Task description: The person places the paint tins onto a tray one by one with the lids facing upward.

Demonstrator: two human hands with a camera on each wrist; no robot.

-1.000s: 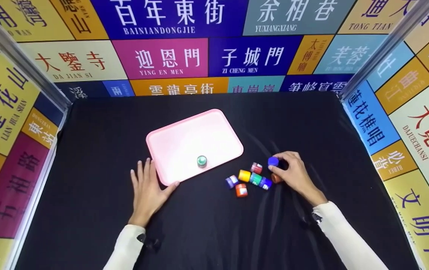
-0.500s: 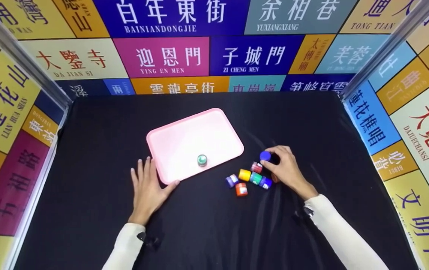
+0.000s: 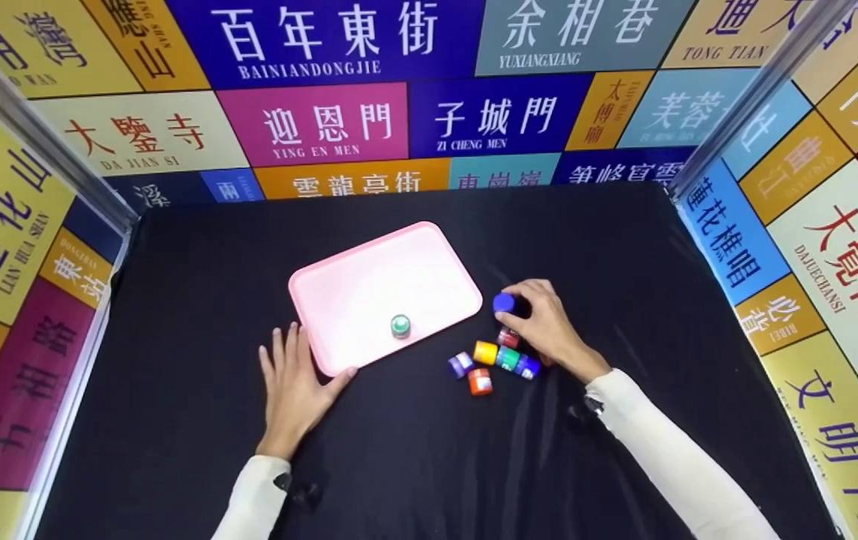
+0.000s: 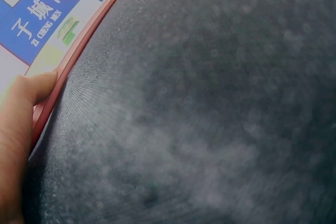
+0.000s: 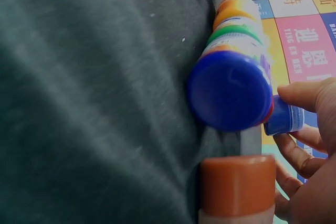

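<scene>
A person's right hand [image 3: 550, 326] pinches a blue jar [image 3: 504, 303], now shifted leftward near the pink tray [image 3: 369, 285] but outside it, so its move seems partway done, while the left hand [image 3: 295, 395], fingers outstretched, touches the tray's rim and a green jar [image 3: 400, 325] sits inside.

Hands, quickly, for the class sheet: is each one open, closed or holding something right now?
Left hand: open, touching the tray.
Right hand: holding a blue jar between thumb and fingers.

Wall panels [image 3: 354, 41] read "BAINIANDONGJIE", "YUXIANGXIANG" and "DAJUECHANSI".
</scene>
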